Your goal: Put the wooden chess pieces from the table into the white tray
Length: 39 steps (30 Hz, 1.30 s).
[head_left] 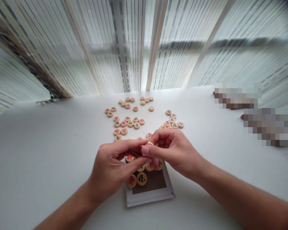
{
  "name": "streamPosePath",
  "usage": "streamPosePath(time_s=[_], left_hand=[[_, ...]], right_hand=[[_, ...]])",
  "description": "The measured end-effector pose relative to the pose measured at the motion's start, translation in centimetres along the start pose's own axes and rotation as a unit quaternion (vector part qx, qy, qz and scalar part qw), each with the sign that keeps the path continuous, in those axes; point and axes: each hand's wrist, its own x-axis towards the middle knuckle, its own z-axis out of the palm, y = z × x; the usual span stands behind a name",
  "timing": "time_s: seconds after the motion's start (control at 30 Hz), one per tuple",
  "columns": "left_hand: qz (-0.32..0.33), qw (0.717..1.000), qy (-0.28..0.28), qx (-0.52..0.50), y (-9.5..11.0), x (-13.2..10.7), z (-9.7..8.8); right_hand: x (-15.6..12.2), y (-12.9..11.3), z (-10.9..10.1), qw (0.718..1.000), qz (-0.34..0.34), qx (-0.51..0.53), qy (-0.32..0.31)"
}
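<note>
Just above the box, my left hand and my right hand meet, with their fingertips closed around one wooden xiangqi piece. Most of that piece is hidden by the fingers; only a pale edge shows. Below them lies a shallow white-rimmed box with a brown bottom. Inside it sit several round pieces, among them a black-marked piece and a red-marked piece side by side. My hands cover the far part of the box.
Many loose xiangqi pieces lie beyond the box on the white table, including a middle cluster and a right cluster. Striped string curtains hang behind the table's far edge. Pixelated patches obscure something at the right.
</note>
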Motion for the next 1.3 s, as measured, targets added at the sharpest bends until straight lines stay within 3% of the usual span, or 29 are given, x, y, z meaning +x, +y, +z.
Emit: streamPosePath(time_s=[0.33,0.7,1.3], left_hand=[[-0.078,0.993,0.021,-0.088,0.63,0.51,0.28],[-0.093,0.988,0.056,-0.110,0.79,0.72,0.19],[-0.090,0.990,0.070,-0.081,0.61,0.85,0.13]], right_hand=[[-0.01,-0.25,-0.10,1.000,-0.012,0.001,-0.018],[0.14,-0.28,-0.28,0.996,-0.045,0.039,-0.073],[0.67,-0.07,-0.70,0.998,-0.061,-0.017,0.005]])
